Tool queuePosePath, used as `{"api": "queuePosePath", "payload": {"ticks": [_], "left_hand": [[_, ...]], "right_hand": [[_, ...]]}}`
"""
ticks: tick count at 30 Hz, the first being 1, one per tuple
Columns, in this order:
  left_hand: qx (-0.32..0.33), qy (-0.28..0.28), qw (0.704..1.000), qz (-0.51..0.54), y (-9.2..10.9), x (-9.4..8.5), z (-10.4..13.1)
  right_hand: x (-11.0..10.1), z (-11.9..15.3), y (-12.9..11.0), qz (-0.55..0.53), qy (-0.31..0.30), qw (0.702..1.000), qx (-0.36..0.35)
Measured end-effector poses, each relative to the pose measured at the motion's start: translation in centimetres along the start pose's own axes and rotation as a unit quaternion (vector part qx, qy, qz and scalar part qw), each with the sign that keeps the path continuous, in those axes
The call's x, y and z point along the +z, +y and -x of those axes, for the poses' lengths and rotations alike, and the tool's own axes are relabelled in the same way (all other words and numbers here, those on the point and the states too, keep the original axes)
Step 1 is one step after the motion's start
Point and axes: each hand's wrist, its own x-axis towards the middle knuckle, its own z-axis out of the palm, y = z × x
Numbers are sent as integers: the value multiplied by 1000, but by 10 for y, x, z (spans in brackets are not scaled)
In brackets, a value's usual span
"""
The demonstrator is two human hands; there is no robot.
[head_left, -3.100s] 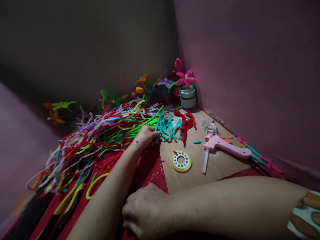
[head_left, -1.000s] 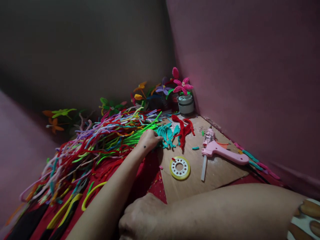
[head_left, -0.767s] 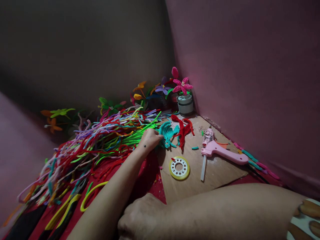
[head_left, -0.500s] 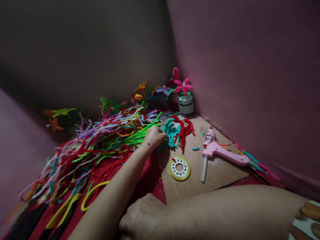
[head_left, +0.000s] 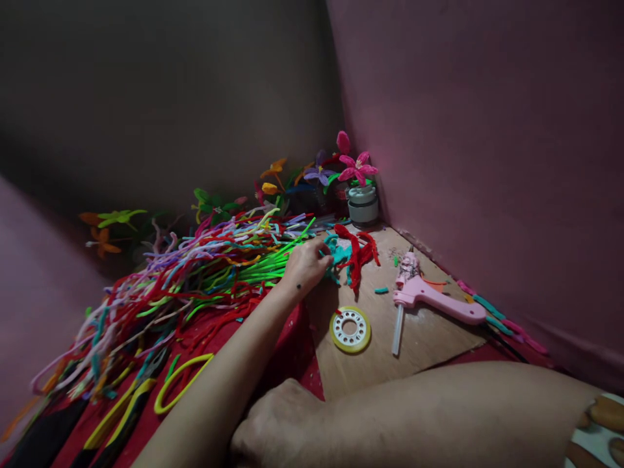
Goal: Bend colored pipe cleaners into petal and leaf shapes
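Note:
My left hand [head_left: 307, 265] reaches over the wooden board with its fingers pinched at the teal pipe-cleaner petals [head_left: 341, 252]. The fingertips are partly hidden behind the knuckles. Red pipe-cleaner petals [head_left: 359, 257] lie just right of the teal ones. Beside the hand, bright green pipe cleaners [head_left: 266, 266] run through a large mixed pile. My right hand [head_left: 280, 422] rests low in front, curled closed. Its fingers are turned from sight, so anything inside cannot be made out. A yellow-edged tape roll [head_left: 350, 329] lies flat between the two hands.
A pink glue gun [head_left: 429, 298] with a clear glue stick lies on the board [head_left: 390, 364]. Yellow-handled pliers [head_left: 119, 416] and a yellow loop [head_left: 168, 390] are at left. Pipe-cleaner flowers [head_left: 358, 170] and a grey pot [head_left: 363, 207] stand in the corner by the walls.
My left hand has shifted slightly right, further over the teal petals, covering more of them. The right hand stays in about the same place.

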Motion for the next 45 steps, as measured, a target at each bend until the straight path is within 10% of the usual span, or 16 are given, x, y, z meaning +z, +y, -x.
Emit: {"api": "queuePosePath", "payload": {"ticks": [10,27,35,45], "left_hand": [[41,-97,994,-39,17,11,4],[-4,-69,994,-87,28,17,10],[71,-54,993,78,18,13,10],[-91,-84,958,260,-5,-2,12]], "right_hand": [[4,0,2,-1,-23,1000,-3],[11,-5,4,-11,-29,1000,-3],[-3,0,0,-3,-54,999,-5],[-7,4,-3,1,-45,999,-2]]}}
